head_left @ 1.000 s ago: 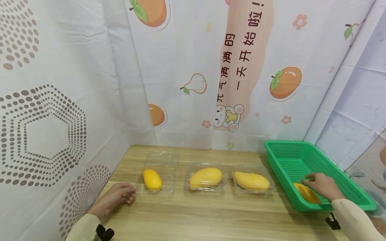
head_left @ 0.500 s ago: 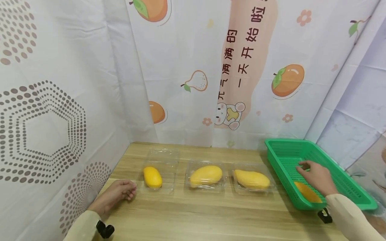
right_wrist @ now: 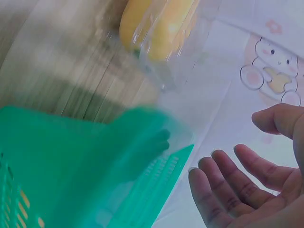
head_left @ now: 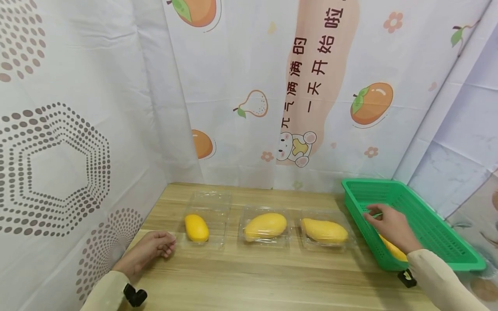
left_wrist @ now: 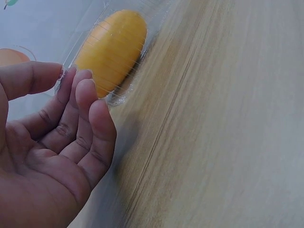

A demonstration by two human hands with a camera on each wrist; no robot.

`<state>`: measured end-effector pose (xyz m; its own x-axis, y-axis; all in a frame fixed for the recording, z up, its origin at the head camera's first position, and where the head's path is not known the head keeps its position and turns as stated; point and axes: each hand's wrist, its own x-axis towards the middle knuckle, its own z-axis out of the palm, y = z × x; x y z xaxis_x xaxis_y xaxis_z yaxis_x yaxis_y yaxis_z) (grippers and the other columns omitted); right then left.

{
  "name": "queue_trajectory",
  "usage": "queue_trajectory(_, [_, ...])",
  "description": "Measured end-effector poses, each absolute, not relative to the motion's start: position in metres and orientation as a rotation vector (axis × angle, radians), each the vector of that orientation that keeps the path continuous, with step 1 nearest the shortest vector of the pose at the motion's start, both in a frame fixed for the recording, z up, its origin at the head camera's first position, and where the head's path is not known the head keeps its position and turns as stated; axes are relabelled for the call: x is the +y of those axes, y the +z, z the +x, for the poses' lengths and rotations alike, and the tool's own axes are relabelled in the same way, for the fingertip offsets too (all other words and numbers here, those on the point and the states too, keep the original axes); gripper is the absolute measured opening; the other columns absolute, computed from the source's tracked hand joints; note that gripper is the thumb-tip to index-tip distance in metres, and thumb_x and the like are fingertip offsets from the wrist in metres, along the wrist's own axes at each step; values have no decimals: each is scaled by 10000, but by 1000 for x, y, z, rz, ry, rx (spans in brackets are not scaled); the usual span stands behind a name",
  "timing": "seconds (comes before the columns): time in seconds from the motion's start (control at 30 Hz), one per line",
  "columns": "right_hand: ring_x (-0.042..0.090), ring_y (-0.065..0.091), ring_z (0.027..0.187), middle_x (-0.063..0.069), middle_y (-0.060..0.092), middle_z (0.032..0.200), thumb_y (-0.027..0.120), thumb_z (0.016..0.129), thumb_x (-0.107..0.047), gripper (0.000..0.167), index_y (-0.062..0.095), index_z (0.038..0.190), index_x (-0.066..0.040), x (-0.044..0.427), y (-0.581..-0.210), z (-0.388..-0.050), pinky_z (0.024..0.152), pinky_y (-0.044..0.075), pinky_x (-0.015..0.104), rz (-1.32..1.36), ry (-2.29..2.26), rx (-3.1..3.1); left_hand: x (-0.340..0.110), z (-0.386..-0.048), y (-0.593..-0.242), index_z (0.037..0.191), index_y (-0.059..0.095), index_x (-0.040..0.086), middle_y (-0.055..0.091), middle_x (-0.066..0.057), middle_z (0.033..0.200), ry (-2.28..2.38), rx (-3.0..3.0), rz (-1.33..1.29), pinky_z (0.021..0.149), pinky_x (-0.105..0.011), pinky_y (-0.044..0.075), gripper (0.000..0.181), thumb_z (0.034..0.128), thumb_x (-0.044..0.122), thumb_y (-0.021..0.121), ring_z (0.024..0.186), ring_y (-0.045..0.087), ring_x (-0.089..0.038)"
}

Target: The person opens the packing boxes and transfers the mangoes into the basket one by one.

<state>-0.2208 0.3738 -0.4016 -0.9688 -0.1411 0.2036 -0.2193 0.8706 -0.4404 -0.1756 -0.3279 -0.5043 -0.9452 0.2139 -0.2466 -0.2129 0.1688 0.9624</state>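
Note:
My left hand [head_left: 153, 250] rests beside the left clear plastic box [head_left: 218, 233], fingers loosely curled. In the left wrist view its thumb and index fingertips sit close together at the box's edge; whether they touch the plastic is unclear. That box has its lid folded back and a yellow mango [head_left: 196, 228] in it. My right hand [head_left: 391, 224] hovers over the left part of the green basket [head_left: 359, 220], fingers relaxed and holding nothing. Beneath it lies another mango [head_left: 394, 251], partly hidden by the hand.
A middle clear box with a mango [head_left: 266, 226] and a right clear box with a mango [head_left: 324, 231] stand in the row; their lids appear closed. Printed curtains [head_left: 233, 65] hang behind and at both sides of the wooden table [head_left: 264, 280].
My right hand has risen off the mango in the basket and moved left toward the basket's side wall, with nothing in it. My left hand has stayed beside the left box.

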Motion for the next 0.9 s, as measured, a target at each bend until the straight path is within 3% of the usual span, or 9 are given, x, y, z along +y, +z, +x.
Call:
queue_trajectory(0.63, [324, 679, 949, 210, 687, 1161, 700, 1000, -295, 441, 644, 1278, 43, 322, -401, -220, 681, 576, 428, 440, 732, -2835, -328, -175, -504, 1157, 607, -147, 661, -127, 965, 1833, 2149, 7, 739, -322, 567, 366, 1050, 202, 589, 827, 605, -185])
queue_trajectory(0.9, [317, 681, 962, 210, 692, 1170, 712, 990, -278, 431, 650, 1284, 32, 303, -408, -222, 740, 582, 475, 453, 786, -2818, -327, -175, -503, 1155, 610, -143, 662, -123, 960, 1826, 2145, -9, 741, -323, 567, 364, 1045, 204, 592, 829, 607, -185])
